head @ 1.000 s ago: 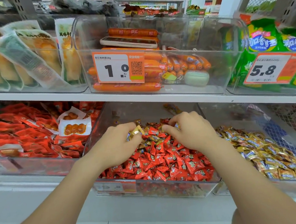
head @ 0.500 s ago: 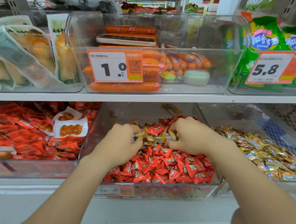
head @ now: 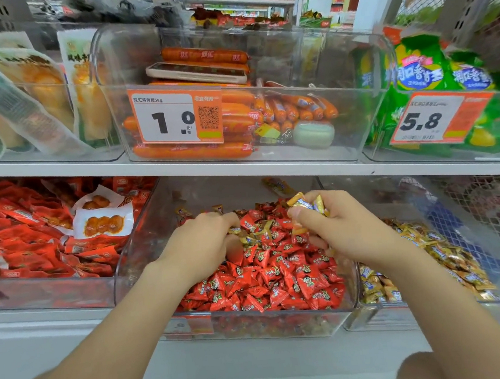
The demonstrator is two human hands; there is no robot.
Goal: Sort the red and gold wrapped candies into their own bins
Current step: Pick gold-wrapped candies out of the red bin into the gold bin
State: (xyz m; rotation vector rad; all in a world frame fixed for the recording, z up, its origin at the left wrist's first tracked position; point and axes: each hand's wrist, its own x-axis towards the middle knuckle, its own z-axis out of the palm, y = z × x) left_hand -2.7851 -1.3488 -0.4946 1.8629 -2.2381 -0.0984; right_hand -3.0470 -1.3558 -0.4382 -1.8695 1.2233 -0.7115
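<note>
Sort, partway. My right hand (head: 341,232) grip clutches gold candies (head: 306,204); left hand (head: 199,249) grip buried, cannot tell. Gold strays (head: 256,236) lie in red bin (head: 139,255).

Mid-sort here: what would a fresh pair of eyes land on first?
The heap of red candies fills the middle bin on the lower shelf. Over its far end the right hand grips a clutch of gold candies, while the left hand digs in beside more gold strays. Above, an orange 1.0 price tag stands out on the sausage bin.
</note>
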